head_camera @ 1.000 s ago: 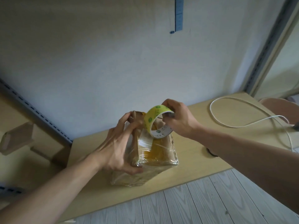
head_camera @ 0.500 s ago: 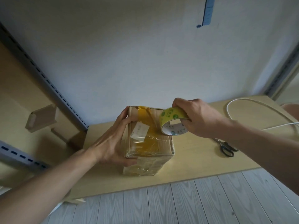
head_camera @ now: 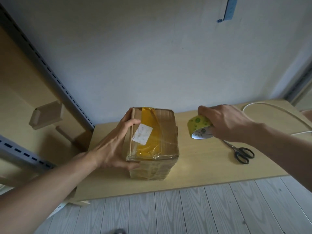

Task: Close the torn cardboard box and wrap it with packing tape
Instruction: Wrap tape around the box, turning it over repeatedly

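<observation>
Box (head_camera: 152,141) (taped shut, on the bench (head_camera: 202,168)): your left hand (head_camera: 114,146) grips its left edge. Tape roll (head_camera: 199,128): gripped in your right hand (head_camera: 226,122), off to the right of your left.

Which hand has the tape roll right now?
The right hand, gripping the yellow tape roll to the right of the box; the left hand only holds the box's left side.

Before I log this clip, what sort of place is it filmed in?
Likely a home storage or packing corner: a wooden table against a plain wall, slotted metal shelf rails on the left, scissors and a taped cardboard box on the table.
</observation>
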{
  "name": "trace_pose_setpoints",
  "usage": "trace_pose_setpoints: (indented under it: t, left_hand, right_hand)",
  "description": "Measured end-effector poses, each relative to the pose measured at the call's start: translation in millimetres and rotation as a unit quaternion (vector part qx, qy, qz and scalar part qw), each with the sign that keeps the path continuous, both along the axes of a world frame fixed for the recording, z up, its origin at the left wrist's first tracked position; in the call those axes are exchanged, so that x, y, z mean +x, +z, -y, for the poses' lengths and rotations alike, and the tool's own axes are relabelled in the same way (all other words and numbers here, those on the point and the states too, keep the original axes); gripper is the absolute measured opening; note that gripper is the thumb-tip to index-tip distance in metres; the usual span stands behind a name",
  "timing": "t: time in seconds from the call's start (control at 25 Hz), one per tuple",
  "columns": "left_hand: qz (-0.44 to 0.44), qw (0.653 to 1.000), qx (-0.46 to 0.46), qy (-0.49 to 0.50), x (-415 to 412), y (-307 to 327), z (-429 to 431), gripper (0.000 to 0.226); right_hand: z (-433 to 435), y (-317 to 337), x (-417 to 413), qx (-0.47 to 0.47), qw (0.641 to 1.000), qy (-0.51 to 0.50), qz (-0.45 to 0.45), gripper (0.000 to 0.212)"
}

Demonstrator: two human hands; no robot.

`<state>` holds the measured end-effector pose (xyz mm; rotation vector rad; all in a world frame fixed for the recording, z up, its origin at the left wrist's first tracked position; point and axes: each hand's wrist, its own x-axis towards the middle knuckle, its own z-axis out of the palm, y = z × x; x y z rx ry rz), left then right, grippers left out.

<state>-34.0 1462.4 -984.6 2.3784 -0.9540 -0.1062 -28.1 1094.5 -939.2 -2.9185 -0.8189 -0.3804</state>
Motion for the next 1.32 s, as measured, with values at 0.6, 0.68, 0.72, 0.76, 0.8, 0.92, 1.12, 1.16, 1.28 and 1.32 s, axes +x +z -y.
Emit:
trace_pose_setpoints:
  t: [0.6,0.68,0.72,0.76,0.8,0.92,1.12,1.16,1.28,1.32]
  left_hand:
    - [-0.135,0.983,0.09,0.083,-18.2,25.8,-38.5,0.122]
    - [-0.175,0.969,0.14,0.103,-22.6,56.4,-31.5,0.124]
    - [-0.183,0.958,0.183,0.121,-24.1,68.5,-18.4,0.128]
    - [-0.188,0.944,0.227,0.15,-25.3,75.5,0.3,0.13]
    - [-0.2,0.927,0.251,0.196,-24.9,76.5,21.5,0.129]
    - [-0.241,0.892,0.205,0.324,-15.3,57.7,73.1,0.138]
    - [-0.186,0.884,0.115,0.414,-5.9,44.4,66.9,0.137]
    - [-0.18,0.887,0.073,0.418,-4.6,43.8,57.5,0.135]
    - [-0.273,0.841,-0.198,0.423,-5.9,34.5,32.6,0.131]
    - [-0.314,0.816,-0.274,0.401,-9.9,29.2,30.3,0.124]
  right_hand:
    - [-59.6,-53.8,-1.1,0.098,0.988,0.006,-0.123,0.014]
    - [-70.8,-59.0,0.1,0.108,0.986,-0.009,-0.127,0.014]
    - [-73.3,-59.8,1.6,0.111,0.987,-0.012,-0.119,0.013]
    - [-74.8,-59.7,2.1,0.113,0.987,-0.014,-0.112,0.011]
    - [-76.4,-59.8,1.6,0.112,0.988,-0.018,-0.107,0.01]
    - [-81.4,-58.3,-3.5,0.106,0.987,-0.035,-0.117,0.006]
    - [-89.9,-45.4,-4.1,0.1,0.988,-0.012,-0.115,0.02]
    - [-91.2,-40.8,-2.1,0.122,0.987,0.0,-0.103,0.026]
    - [-100.3,-23.3,7.7,0.283,0.955,0.0,-0.088,0.027]
    - [-104.3,-19.4,12.1,0.323,0.941,-0.013,-0.101,0.029]
